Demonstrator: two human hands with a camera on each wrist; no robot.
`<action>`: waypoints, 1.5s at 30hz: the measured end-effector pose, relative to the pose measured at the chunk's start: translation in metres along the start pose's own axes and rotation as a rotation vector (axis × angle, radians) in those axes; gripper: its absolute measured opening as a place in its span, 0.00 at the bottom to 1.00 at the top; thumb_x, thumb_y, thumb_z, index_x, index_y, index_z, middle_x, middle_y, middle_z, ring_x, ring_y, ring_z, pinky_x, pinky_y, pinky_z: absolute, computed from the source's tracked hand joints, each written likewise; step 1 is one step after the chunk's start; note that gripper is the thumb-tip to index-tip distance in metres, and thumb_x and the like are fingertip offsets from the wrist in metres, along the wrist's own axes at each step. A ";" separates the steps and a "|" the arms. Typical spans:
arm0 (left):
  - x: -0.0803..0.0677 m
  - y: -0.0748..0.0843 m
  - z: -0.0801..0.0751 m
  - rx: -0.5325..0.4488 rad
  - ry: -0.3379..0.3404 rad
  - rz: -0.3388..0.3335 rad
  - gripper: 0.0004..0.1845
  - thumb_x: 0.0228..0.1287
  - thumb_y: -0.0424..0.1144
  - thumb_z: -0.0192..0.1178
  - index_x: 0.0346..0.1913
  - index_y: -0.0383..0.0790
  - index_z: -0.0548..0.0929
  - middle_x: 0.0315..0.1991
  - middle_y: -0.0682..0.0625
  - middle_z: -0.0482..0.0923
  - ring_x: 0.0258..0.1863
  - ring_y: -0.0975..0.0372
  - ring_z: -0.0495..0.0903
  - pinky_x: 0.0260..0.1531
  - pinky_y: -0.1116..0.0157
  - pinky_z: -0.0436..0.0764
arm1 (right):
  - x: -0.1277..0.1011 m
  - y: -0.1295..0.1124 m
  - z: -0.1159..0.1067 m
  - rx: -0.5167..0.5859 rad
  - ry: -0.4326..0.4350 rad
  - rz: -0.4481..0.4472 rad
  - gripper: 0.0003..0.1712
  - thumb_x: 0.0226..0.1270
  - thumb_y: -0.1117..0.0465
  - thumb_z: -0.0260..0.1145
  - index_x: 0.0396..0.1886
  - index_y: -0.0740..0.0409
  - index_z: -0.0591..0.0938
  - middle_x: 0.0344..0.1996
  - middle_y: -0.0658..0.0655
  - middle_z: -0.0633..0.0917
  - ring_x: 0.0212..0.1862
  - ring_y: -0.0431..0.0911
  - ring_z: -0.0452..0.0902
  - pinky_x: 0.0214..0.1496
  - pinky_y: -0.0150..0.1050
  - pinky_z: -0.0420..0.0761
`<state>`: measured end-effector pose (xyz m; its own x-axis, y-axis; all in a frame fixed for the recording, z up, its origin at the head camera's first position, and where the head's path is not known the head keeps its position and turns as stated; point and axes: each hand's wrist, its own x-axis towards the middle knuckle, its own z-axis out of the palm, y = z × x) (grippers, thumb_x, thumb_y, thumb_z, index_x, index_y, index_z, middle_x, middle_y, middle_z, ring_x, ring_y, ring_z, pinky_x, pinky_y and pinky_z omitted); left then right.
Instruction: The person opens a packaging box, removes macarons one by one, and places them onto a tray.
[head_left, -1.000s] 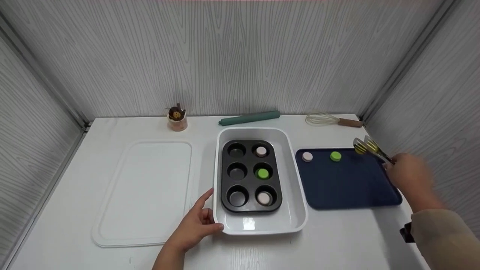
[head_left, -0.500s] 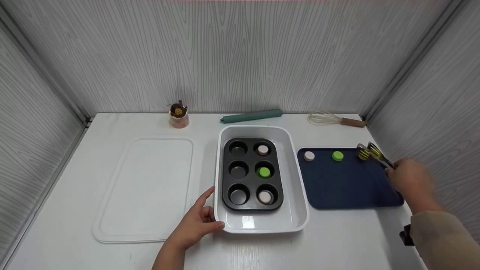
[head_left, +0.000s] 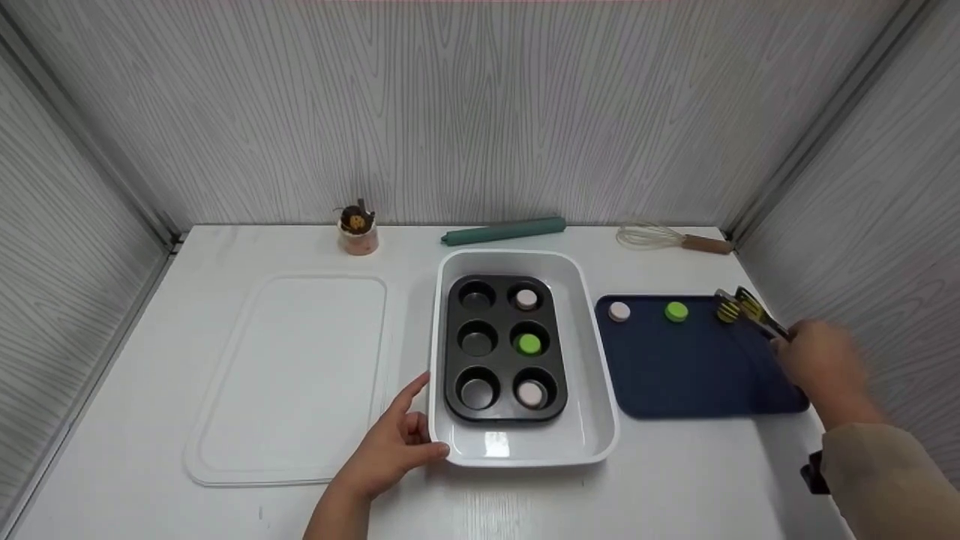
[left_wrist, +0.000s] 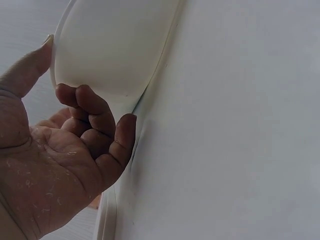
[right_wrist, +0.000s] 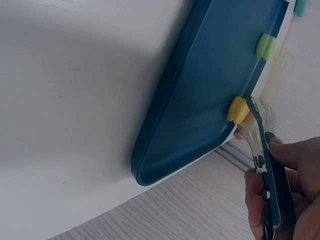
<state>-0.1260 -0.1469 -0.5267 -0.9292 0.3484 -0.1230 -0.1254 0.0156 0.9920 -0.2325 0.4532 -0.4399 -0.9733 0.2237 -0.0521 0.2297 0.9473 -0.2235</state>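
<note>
My left hand (head_left: 394, 442) holds the near left corner of a deep white tray (head_left: 600, 435), thumb on its rim and fingers curled against the outer wall (left_wrist: 107, 50). Inside the tray lies a dark muffin pan (head_left: 502, 375); its right column holds two pale pink macarons (head_left: 526, 299) and a green macaron (head_left: 529, 344). My right hand (head_left: 821, 367) grips metal tongs with dark handles (right_wrist: 275, 185). The tong tips are at a yellow macaron (right_wrist: 238, 110) on the navy tray (head_left: 697, 375). Another pink macaron (head_left: 619, 311) and a green macaron (head_left: 676, 311) sit along that tray's far edge.
A flat white lid (head_left: 292, 382) lies on the left of the white table. Along the back are a small potted decoration (head_left: 358, 231), a green rolling pin (head_left: 504, 231) and a whisk (head_left: 675, 238). Walls close off the back and both sides.
The tongs have shifted slightly right and down onto the yellow macaron. My left hand has stayed at the white tray's corner. The head view has shifted slightly.
</note>
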 end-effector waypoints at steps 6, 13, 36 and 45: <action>0.001 0.001 0.000 -0.001 -0.001 -0.004 0.59 0.58 0.25 0.75 0.86 0.38 0.48 0.31 0.48 0.80 0.31 0.62 0.78 0.35 0.68 0.80 | -0.001 0.002 0.002 -0.001 0.005 -0.025 0.22 0.76 0.58 0.63 0.49 0.78 0.82 0.35 0.72 0.84 0.33 0.62 0.79 0.27 0.51 0.77; 0.001 0.001 0.000 -0.020 -0.003 -0.013 0.60 0.57 0.25 0.75 0.86 0.38 0.47 0.32 0.47 0.80 0.31 0.61 0.79 0.37 0.67 0.81 | -0.001 0.002 0.002 0.016 0.018 -0.032 0.23 0.76 0.57 0.63 0.47 0.79 0.82 0.36 0.75 0.84 0.35 0.65 0.80 0.30 0.56 0.78; 0.000 0.001 0.001 0.004 0.005 -0.007 0.60 0.57 0.25 0.76 0.86 0.39 0.48 0.31 0.47 0.80 0.30 0.61 0.79 0.36 0.67 0.80 | -0.039 -0.038 0.001 0.043 0.152 -0.160 0.27 0.75 0.52 0.67 0.54 0.76 0.84 0.47 0.79 0.84 0.48 0.78 0.79 0.45 0.70 0.77; 0.000 0.002 0.000 0.006 0.001 -0.006 0.60 0.58 0.26 0.75 0.86 0.38 0.47 0.33 0.47 0.81 0.32 0.61 0.80 0.37 0.67 0.81 | -0.062 -0.074 0.002 0.098 0.214 -0.206 0.27 0.74 0.52 0.71 0.58 0.72 0.85 0.48 0.77 0.86 0.47 0.74 0.82 0.43 0.67 0.80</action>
<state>-0.1262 -0.1468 -0.5246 -0.9288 0.3475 -0.1289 -0.1289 0.0232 0.9914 -0.1894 0.3688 -0.4216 -0.9748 0.0820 0.2076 0.0159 0.9532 -0.3018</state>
